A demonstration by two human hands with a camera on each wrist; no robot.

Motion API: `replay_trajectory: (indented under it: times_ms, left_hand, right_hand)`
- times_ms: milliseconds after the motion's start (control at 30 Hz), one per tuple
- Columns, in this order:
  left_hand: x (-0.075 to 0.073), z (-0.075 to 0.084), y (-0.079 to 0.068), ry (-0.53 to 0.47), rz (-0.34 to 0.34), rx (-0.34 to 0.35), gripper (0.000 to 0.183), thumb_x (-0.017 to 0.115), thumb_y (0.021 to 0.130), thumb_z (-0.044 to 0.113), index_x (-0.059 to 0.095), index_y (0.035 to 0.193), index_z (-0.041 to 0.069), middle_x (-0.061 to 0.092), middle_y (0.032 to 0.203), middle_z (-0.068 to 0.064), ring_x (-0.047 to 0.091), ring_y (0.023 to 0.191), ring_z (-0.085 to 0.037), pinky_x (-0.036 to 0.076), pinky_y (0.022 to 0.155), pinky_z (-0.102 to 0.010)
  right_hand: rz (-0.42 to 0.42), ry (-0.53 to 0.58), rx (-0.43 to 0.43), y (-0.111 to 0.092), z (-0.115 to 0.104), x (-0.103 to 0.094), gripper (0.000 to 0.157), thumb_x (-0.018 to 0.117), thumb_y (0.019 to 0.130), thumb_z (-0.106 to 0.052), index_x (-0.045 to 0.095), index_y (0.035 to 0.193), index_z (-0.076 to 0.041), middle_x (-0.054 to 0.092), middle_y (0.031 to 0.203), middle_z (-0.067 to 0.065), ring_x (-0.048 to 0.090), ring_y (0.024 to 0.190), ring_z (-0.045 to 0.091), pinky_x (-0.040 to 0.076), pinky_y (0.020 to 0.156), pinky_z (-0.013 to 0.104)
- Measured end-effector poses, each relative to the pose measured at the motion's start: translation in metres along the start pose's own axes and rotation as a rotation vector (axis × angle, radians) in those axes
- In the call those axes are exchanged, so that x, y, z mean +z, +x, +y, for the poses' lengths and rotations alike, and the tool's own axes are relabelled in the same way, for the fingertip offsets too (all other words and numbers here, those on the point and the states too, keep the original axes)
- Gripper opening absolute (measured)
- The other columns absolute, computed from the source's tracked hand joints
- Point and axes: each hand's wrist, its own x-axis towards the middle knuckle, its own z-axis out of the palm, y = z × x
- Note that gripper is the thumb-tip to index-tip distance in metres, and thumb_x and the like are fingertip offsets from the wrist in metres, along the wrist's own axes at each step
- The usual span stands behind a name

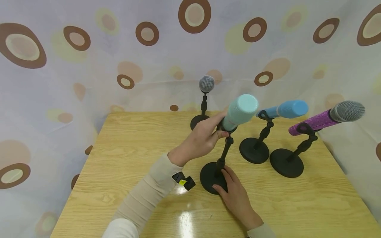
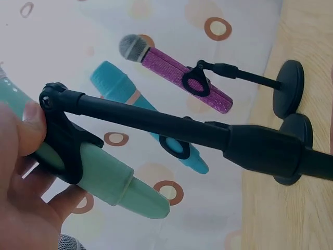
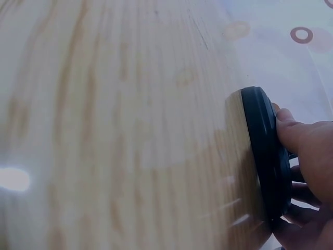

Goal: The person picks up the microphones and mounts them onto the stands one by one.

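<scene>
A mint-green microphone [image 1: 241, 110] sits in the clip of a black microphone stand [image 1: 224, 152]. My left hand [image 1: 202, 137] grips this microphone at the clip; the left wrist view shows the thumb [image 2: 32, 127] on one side and fingers curled beneath. Below, my right hand [image 1: 236, 196] holds the stand's round base [image 1: 209, 178], with the thumb on its near edge and the fingers beside the pole. In the right wrist view the base [image 3: 265, 151] appears edge-on over the wood, close to the thumb and bent fingers.
To the right, a blue microphone [image 1: 285, 109] and a glittery purple microphone [image 1: 321, 119] with a silver head rest in their own stands. Behind my left hand stands another silver-headed microphone [image 1: 206, 84]. A patterned cloth [image 1: 166, 59] backs the wooden table [image 1: 128, 142].
</scene>
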Motion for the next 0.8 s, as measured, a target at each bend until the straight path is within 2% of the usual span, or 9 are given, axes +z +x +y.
replay_trajectory:
  times_ms: [167,333,433,600,667,800]
  left_hand:
    - [-0.002,0.003,0.003,-0.144,-0.071,-0.059,0.047,0.053,0.086,0.013,0.036,0.131,0.008,0.052,0.119,-0.006,0.05,0.11,-0.01,0.04,0.094,-0.018]
    - [-0.009,0.016,0.002,-0.147,-0.081,-0.095,0.043,0.052,0.087,0.009,0.039,0.127,0.004,0.052,0.12,-0.009,0.05,0.112,-0.013,0.039,0.096,-0.02]
    - [-0.01,0.023,0.0,-0.117,-0.047,-0.096,0.043,0.052,0.087,0.01,0.039,0.127,0.004,0.052,0.119,-0.008,0.049,0.111,-0.012,0.039,0.096,-0.019]
    - [0.0,0.023,-0.01,-0.086,0.043,-0.085,0.045,0.05,0.089,0.01,0.036,0.132,0.004,0.049,0.123,-0.008,0.046,0.114,-0.012,0.038,0.097,-0.023]
    - [0.005,0.022,-0.016,-0.106,0.069,-0.103,0.046,0.049,0.091,0.008,0.034,0.134,0.003,0.047,0.125,-0.009,0.045,0.117,-0.014,0.038,0.099,-0.024]
    - [0.014,0.025,-0.027,-0.189,0.111,-0.188,0.052,0.047,0.092,0.007,0.026,0.139,0.004,0.04,0.133,-0.011,0.04,0.124,-0.017,0.038,0.101,-0.03]
  right_hand:
    - [0.004,-0.003,-0.002,0.001,0.001,0.002,0.064,0.062,0.081,-0.041,0.045,0.129,-0.001,0.036,0.139,0.009,0.041,0.124,0.025,0.042,0.094,0.042]
    - [-0.003,-0.004,0.005,0.0,0.001,0.002,0.065,0.062,0.081,-0.041,0.044,0.13,-0.002,0.036,0.14,0.009,0.041,0.125,0.026,0.042,0.094,0.043]
    - [-0.007,0.0,0.009,-0.001,0.001,0.003,0.065,0.062,0.081,-0.041,0.043,0.13,-0.003,0.035,0.14,0.008,0.04,0.125,0.026,0.042,0.095,0.043]
    - [-0.048,0.005,0.056,-0.002,0.001,0.003,0.065,0.059,0.082,-0.044,0.043,0.131,-0.004,0.034,0.141,0.007,0.039,0.126,0.025,0.041,0.096,0.044]
    - [-0.058,0.001,0.066,-0.002,0.0,0.003,0.065,0.059,0.082,-0.045,0.043,0.131,-0.005,0.033,0.142,0.007,0.038,0.127,0.025,0.04,0.096,0.044]
    - [-0.037,-0.005,0.045,-0.001,0.0,0.002,0.066,0.058,0.082,-0.045,0.043,0.131,-0.004,0.034,0.141,0.008,0.039,0.126,0.026,0.041,0.096,0.045]
